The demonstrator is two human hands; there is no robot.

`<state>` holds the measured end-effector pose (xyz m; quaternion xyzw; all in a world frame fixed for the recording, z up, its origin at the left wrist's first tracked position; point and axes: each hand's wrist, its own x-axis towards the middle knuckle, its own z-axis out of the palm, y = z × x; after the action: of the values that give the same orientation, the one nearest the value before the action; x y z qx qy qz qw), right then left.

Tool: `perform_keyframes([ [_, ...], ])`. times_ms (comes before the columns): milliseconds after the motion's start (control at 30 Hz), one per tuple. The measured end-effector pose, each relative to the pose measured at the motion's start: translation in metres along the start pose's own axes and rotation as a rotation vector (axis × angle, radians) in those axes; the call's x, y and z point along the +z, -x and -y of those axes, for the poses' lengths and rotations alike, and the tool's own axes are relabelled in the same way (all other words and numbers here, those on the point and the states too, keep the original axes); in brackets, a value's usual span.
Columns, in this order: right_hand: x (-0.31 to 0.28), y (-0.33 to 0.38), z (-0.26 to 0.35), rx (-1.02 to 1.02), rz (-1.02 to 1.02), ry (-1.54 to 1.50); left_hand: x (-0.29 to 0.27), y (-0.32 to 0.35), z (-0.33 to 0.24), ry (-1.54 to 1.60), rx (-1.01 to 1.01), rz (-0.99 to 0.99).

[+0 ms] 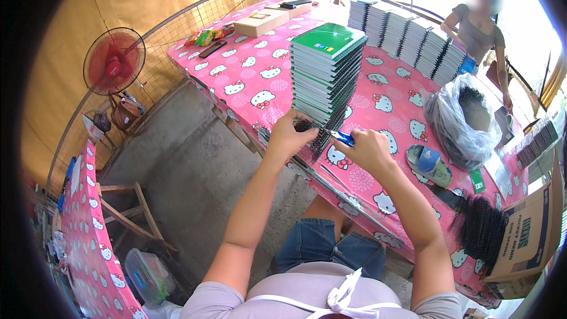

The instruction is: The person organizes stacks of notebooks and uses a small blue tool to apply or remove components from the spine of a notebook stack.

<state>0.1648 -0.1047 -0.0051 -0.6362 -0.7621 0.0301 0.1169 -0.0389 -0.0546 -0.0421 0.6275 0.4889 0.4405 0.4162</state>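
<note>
Left hand [287, 136] fingers clamped on black spiral binding [316, 139], right hand [367, 149] fingers gripping blue-handled pliers [342, 137] beside it

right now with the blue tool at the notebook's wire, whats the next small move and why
Probably close the blue-handled tool in the right hand on the black spiral wire: its tip sits at the coil's end, and the left hand steadies the notebook.
</note>
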Motion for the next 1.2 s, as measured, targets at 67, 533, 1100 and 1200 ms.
perform_keyframes([
  [67, 0.009, 0.007, -0.012, -0.044, -0.14, 0.0, -0.004, 0.004, -0.006, 0.12, -0.117, 0.039],
  [533, 0.018, 0.0, -0.007, -0.027, -0.108, -0.059, 0.005, 0.012, -0.014, 0.236, -0.144, 0.007],
  [1100, 0.016, -0.003, -0.002, -0.081, -0.14, 0.028, 0.015, 0.012, 0.009, 0.186, -0.042, -0.053],
  [1200, 0.005, 0.0, 0.003, 0.036, 0.099, -0.003, 0.012, 0.009, 0.018, 0.26, -0.07, -0.016],
])
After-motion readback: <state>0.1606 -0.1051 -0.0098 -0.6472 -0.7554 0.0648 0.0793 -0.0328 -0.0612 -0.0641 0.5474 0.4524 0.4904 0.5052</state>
